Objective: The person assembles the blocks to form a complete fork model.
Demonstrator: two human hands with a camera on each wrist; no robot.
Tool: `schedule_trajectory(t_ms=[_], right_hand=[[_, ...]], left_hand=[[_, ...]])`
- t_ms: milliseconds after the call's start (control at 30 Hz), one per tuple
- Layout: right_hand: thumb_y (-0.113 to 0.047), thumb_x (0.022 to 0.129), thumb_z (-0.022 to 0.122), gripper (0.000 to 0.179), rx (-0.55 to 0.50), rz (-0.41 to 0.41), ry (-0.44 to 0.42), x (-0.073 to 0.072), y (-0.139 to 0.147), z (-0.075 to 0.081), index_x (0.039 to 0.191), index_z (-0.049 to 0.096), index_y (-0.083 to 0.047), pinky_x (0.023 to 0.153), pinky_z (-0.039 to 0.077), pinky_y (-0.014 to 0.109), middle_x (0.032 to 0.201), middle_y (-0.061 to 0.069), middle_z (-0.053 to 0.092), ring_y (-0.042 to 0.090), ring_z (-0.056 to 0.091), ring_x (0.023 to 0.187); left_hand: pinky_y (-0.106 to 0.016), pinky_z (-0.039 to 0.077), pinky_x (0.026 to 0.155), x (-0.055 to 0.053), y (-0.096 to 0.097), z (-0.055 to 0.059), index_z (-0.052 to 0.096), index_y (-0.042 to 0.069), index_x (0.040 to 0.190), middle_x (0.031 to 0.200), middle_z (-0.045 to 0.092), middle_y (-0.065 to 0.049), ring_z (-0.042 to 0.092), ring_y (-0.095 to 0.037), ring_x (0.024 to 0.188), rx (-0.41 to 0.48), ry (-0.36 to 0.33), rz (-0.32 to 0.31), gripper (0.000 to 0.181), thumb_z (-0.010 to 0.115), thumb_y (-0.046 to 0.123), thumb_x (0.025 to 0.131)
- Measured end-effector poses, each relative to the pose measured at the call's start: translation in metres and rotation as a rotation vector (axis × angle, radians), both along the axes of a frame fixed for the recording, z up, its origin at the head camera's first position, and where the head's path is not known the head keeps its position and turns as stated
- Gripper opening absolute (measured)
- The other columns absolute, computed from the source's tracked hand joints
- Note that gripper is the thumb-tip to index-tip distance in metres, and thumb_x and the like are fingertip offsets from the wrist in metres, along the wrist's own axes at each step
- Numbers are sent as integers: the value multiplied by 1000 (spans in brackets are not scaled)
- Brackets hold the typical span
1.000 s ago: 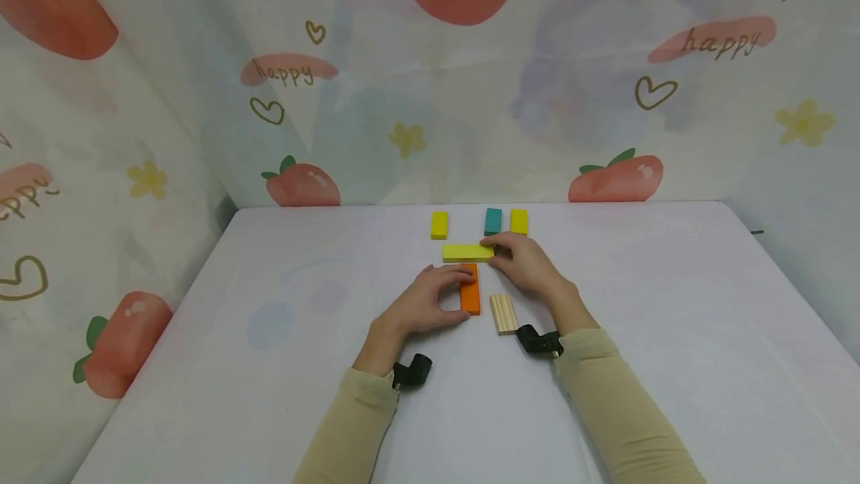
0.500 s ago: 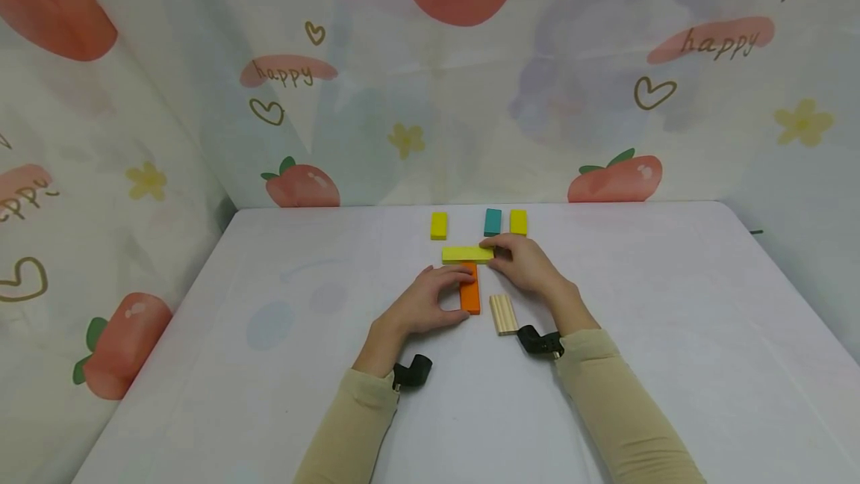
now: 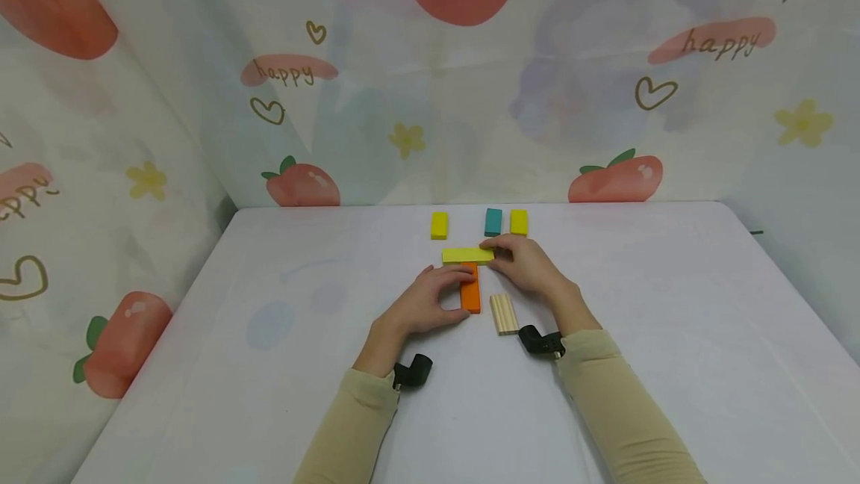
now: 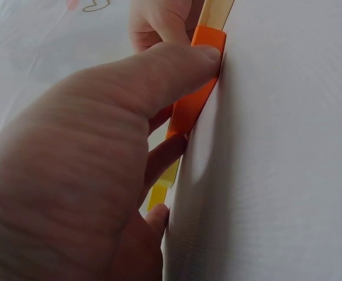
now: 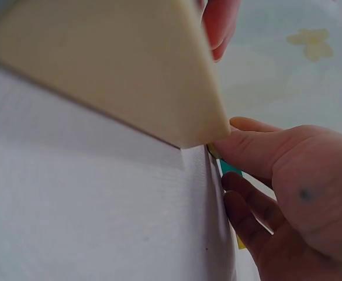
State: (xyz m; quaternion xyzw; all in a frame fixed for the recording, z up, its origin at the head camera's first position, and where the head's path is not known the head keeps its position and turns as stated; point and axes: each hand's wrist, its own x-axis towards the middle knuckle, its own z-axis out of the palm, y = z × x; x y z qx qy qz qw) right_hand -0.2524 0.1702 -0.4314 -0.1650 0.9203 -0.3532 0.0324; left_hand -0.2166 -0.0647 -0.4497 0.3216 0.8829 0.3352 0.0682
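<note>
My left hand (image 3: 425,297) grips an orange wooden block (image 3: 470,290) lengthwise, thumb at its near end and fingers at its far end. In the left wrist view the thumb presses on the orange block (image 4: 197,99). My right hand (image 3: 527,261) pinches the right end of a long yellow block (image 3: 463,255), which lies crosswise right at the orange block's far end, like the top of a T. The right wrist view hides most of that yellow block behind the thumb.
Just right of the orange block lies a plain wood piece with lengthwise stripes (image 3: 504,314), large in the right wrist view. Along the back edge are a short yellow block (image 3: 439,225), a teal block (image 3: 493,222) and another short yellow block (image 3: 519,222).
The long yellow block has slid slightly toward me, closing the small gap to the orange block. Both hands keep their holds and have barely moved.
</note>
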Motion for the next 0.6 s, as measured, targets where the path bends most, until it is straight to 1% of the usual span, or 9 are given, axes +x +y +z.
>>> schedule_trajectory(t_ms=[333,600], right_hand=[[-8,97,68,35,8,-10,-14,1,0,1,132,66,-6,113,33,53,137,16,60,36,47,133],[-9,97,68,35,12,-10,-14,0,0,0,131,66,-6,114,33,53,137,16,60,36,47,133]], left_hand=[[-44,11,122,-1,1,-2,61,15,138,145,54,4,41,-10,140,-6,-4,5,53,79,24,89],[-43,10,122,0,1,0,60,15,140,146,53,5,40,-9,140,-9,-9,7,54,78,24,90]])
